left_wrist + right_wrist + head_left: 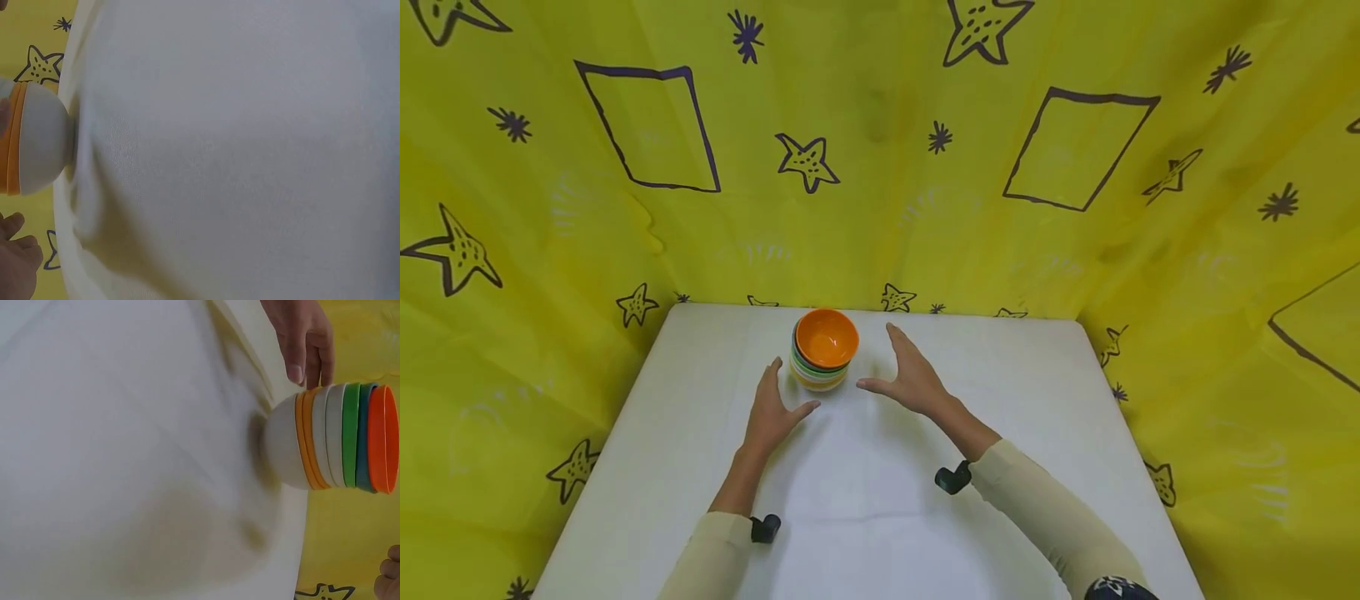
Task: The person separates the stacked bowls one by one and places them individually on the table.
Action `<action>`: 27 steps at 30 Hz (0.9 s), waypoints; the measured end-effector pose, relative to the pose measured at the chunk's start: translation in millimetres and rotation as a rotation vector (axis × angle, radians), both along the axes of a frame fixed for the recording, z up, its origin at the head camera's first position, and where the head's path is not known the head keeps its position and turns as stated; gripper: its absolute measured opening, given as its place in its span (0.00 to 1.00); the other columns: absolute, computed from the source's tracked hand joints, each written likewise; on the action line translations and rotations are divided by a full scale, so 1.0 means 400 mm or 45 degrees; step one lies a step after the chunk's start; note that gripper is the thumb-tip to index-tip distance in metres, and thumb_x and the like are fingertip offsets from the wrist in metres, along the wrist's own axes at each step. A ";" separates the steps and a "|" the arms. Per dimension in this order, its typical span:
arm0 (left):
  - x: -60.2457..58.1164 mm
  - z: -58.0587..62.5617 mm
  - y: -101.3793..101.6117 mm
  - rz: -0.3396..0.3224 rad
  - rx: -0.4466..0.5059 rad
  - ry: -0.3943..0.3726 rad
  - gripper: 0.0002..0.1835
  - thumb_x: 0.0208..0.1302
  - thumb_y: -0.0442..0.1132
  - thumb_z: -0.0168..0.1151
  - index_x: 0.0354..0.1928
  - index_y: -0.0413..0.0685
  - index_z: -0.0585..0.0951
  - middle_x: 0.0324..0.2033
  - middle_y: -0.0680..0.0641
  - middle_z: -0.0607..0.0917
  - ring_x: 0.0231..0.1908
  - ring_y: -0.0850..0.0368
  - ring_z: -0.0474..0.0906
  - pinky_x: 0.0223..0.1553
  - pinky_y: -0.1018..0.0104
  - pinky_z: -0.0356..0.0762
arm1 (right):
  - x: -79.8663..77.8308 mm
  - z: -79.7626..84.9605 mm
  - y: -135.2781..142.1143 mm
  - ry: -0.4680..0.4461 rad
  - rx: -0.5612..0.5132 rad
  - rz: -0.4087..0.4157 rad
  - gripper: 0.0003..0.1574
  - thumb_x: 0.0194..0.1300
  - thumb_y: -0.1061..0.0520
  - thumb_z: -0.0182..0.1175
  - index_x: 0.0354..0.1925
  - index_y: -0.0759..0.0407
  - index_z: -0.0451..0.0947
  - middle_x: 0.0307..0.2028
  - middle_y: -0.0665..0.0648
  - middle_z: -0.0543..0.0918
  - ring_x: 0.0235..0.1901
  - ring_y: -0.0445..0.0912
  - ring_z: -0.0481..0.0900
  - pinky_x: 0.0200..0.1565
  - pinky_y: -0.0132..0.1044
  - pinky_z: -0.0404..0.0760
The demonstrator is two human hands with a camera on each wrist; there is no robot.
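A stack of nested bowls (827,340) stands upright near the back edge of the white table, left of centre. Its top bowl is orange; in the right wrist view, blue, green, white and yellow-orange rims (350,436) show beneath it, above a white bowl at the bottom. My left hand (769,417) is just left of the stack, thumb and fingers spread apart. On the other side, my right hand (916,379) is held with its thumb and fingers wide apart, a gap between it and the bowls. Neither hand holds anything.
A white table (865,500) spreads out below both hands. Yellow curtain cloth (880,225) with drawn stars and rectangles hangs behind it and along both sides. A dark wrist camera (953,477) is strapped at the right cuff, another camera (766,528) at the left.
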State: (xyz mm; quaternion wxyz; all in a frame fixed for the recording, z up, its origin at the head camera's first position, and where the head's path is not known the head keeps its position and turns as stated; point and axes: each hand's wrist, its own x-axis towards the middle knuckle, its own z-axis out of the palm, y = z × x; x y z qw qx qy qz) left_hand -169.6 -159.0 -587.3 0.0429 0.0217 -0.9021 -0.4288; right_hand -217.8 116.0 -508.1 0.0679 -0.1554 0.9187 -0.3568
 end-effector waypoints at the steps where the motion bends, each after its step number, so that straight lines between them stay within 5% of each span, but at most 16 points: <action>1: -0.005 -0.005 0.001 -0.001 0.008 0.002 0.59 0.59 0.46 0.81 0.82 0.36 0.52 0.80 0.32 0.56 0.79 0.33 0.49 0.78 0.38 0.50 | -0.006 -0.001 -0.009 0.012 0.001 0.010 0.75 0.59 0.29 0.73 0.85 0.57 0.44 0.83 0.58 0.50 0.81 0.56 0.51 0.78 0.58 0.56; 13: -0.033 -0.039 0.025 -0.011 0.121 0.017 0.59 0.57 0.45 0.82 0.80 0.32 0.54 0.78 0.29 0.59 0.78 0.31 0.52 0.78 0.37 0.52 | -0.048 0.006 -0.109 0.053 -0.097 0.121 0.75 0.57 0.31 0.75 0.84 0.61 0.47 0.81 0.60 0.57 0.79 0.57 0.58 0.75 0.61 0.63; 19: -0.049 -0.056 0.023 0.008 0.156 0.018 0.61 0.54 0.46 0.84 0.80 0.34 0.54 0.77 0.31 0.60 0.77 0.33 0.55 0.78 0.38 0.54 | -0.068 -0.005 -0.156 0.107 -0.209 0.213 0.63 0.54 0.35 0.80 0.77 0.52 0.60 0.66 0.51 0.76 0.63 0.47 0.77 0.62 0.48 0.82; 27: -0.071 -0.063 0.027 0.005 0.285 0.080 0.59 0.52 0.42 0.86 0.79 0.36 0.58 0.76 0.34 0.65 0.76 0.37 0.59 0.78 0.40 0.54 | -0.079 0.008 -0.172 0.095 -0.231 0.191 0.60 0.52 0.38 0.82 0.74 0.51 0.64 0.61 0.49 0.79 0.57 0.45 0.79 0.58 0.46 0.84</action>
